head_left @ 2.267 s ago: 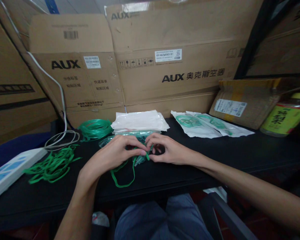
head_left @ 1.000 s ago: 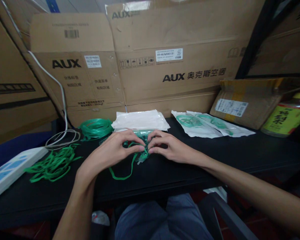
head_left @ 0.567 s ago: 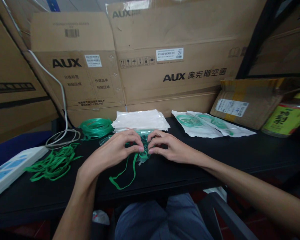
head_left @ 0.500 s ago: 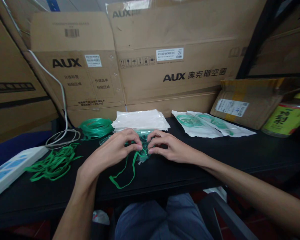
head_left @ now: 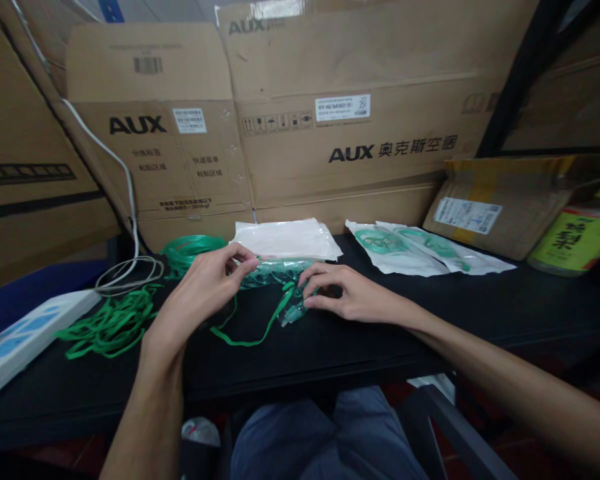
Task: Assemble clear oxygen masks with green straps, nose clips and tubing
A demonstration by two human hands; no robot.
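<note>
Your L hand (head_left: 205, 287) moved off mask (head_left: 293, 308) since 0.5 s ago, pinching green strap (head_left: 260, 333); R hand (head_left: 347, 297) pins mask, fingers curled.

Both hands — left hand (head_left: 200, 290), right hand (head_left: 347, 297) — work a green strap (head_left: 260, 327).

On the counter (head_left: 480, 313), the stack of bags (head_left: 286, 239) lies at the middle rear before the cartons (head_left: 350, 127); coiled tubing (head_left: 187, 248) sits left of it, loose straps (head_left: 107, 323) further left and nearer, two filled packets (head_left: 420, 250) to its right, a jar (head_left: 577, 233) far right
</note>
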